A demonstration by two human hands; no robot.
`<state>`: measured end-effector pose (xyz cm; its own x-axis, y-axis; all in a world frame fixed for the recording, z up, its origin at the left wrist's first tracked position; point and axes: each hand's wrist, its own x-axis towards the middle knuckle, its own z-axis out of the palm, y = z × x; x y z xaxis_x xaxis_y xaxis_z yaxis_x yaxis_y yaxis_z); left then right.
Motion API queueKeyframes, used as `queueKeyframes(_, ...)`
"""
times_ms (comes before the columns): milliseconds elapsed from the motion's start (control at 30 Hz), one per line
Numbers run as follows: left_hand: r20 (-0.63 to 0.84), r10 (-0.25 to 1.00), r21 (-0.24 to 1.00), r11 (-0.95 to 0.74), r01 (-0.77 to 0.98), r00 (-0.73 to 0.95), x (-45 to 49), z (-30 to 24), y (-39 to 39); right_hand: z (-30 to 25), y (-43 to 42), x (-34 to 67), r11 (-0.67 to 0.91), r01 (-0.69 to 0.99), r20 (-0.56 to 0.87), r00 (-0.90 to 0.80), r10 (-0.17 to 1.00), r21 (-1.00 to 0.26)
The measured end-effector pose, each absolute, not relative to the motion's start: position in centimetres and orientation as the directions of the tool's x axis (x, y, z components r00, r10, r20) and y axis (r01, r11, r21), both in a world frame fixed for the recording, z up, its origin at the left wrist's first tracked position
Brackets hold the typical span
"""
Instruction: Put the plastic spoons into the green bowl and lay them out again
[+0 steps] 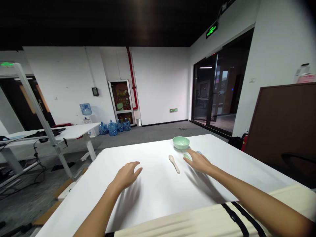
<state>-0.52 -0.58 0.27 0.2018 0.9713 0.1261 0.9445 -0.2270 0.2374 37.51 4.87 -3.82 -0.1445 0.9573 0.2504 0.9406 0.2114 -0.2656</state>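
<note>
A light green bowl stands upright toward the far edge of the white table. In front of it lies a pale beige spoon, its rounded end pointing away from me. My right hand hovers just short of the bowl, thumb and fingers apart, with nothing seen in its grip. Partly covered by that hand are a small green item and a small blue item, whose kinds I cannot make out. My left hand is held over the table left of the spoon, fingers parted and holding nothing.
Left of my table stands another white table with cables and dark items. Blue water bottles sit on the floor by the far wall. A brown panel rises at the right, near glass doors.
</note>
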Motion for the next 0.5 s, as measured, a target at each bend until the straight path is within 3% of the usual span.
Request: queueKeyframes(500, 0.124, 0.970, 0.232, -0.231, 0.945, 0.207, -0.65, 0.35, -0.57, -4.00, 5.01, 37.55, 0.223, 0.936, 0.262, -0.151, 0.953, -0.273)
